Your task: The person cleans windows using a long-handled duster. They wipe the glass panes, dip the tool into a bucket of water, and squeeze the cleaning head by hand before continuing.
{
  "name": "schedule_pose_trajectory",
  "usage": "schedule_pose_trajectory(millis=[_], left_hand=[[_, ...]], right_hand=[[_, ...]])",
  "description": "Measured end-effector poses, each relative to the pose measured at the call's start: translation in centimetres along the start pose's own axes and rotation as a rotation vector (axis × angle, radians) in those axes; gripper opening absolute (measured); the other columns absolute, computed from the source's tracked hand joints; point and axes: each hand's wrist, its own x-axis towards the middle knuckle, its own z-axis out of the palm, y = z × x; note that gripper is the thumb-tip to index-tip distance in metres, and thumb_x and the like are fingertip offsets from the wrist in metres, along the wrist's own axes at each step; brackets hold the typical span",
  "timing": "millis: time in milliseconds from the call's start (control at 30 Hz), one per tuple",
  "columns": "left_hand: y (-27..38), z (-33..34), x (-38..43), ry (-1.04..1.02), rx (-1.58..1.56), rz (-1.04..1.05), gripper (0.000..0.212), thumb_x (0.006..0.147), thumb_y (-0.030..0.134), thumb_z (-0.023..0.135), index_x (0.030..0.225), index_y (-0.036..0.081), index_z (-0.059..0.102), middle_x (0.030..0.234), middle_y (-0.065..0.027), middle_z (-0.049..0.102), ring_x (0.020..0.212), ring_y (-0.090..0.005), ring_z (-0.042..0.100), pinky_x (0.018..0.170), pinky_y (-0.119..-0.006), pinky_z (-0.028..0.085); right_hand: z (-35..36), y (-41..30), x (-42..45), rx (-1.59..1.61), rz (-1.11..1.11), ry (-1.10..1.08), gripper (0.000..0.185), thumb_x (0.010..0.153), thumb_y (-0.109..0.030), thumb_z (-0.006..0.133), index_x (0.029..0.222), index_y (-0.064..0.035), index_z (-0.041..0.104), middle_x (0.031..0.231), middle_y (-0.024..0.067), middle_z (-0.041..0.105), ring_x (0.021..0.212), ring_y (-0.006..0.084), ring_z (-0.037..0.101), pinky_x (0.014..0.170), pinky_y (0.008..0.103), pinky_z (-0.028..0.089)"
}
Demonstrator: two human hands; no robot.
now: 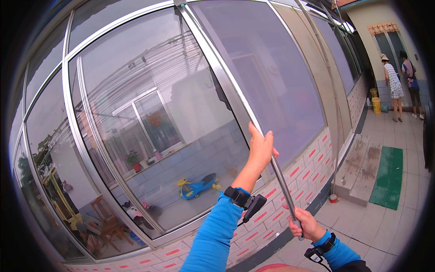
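Both my hands grip a long metal pole (pixel 282 180) that slants up to the left in front of a large glass window (pixel 136 85). Higher on the pole is my left hand (pixel 261 148), its fingers wrapped around the shaft. My right hand (pixel 307 221) closes around the lower part, just above the grey end cap (pixel 299 234). The pole's upper part runs along the silver window frame (pixel 217 64). A small grey and teal piece (pixel 180 3) shows at the top picture edge; whether it belongs to the pole cannot be told.
Beside the window is a purple-tinted pane (pixel 272 74) above a red-and-white tiled wall (pixel 295 190). Steps (pixel 360 166) and a green mat (pixel 387 178) lie on the right. Two people (pixel 394 78) stand by a far door near a yellow bucket (pixel 376 105). Behind the glass are a blue ride-on toy (pixel 198 186) and a wooden chair (pixel 108 217).
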Motion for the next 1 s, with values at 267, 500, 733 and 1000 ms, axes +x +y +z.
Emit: schedule_pose_trajectory(millis=[267,500,733,1000], left_hand=[[-8.9,5.5,-7.7,-0.120,-0.034,-0.103,0.063,0.093,0.014,0.051,0.133,0.001,0.004,0.080,-0.0111,0.052,0.049,-0.0183,0.059,0.045,-0.032,0.051],[-13.9,6.7,-12.9,-0.409,-0.578,-0.321,0.045,0.094,0.010,0.054,0.129,0.008,0.026,0.093,-0.0068,0.054,0.079,-0.0176,0.062,0.072,-0.034,0.054],[-10.3,1.0,-10.0,-0.323,-0.521,-0.219,0.034,0.096,0.015,0.051,0.124,0.008,0.033,0.085,-0.0048,0.054,0.073,-0.0140,0.060,0.069,-0.031,0.052],[-3.6,-10.4,-11.1,-0.142,-0.522,-0.130,0.037,0.097,0.018,0.050,0.127,0.008,0.031,0.083,-0.0050,0.053,0.071,-0.0157,0.060,0.066,-0.032,0.054]], right_hand=[[-8.8,8.5,-4.0,0.036,0.119,0.033,0.050,0.102,-0.040,0.031,0.140,-0.0078,0.035,0.059,0.0040,0.039,0.047,0.0120,0.034,0.045,0.0257,0.032],[-11.5,15.6,-10.8,-0.295,0.103,0.243,0.061,0.095,-0.057,0.037,0.098,-0.0022,0.063,0.048,-0.0039,0.038,0.036,0.0076,0.033,0.034,0.0230,0.029],[-6.9,13.8,-6.4,-0.364,0.116,0.211,0.069,0.097,-0.058,0.027,0.104,0.0024,0.058,0.053,0.0010,0.038,0.041,0.0103,0.033,0.039,0.0257,0.029],[3.6,11.3,-3.0,-0.400,0.117,0.052,0.070,0.097,-0.058,0.025,0.098,0.0022,0.060,0.054,-0.0004,0.039,0.042,0.0088,0.034,0.039,0.0246,0.028]])
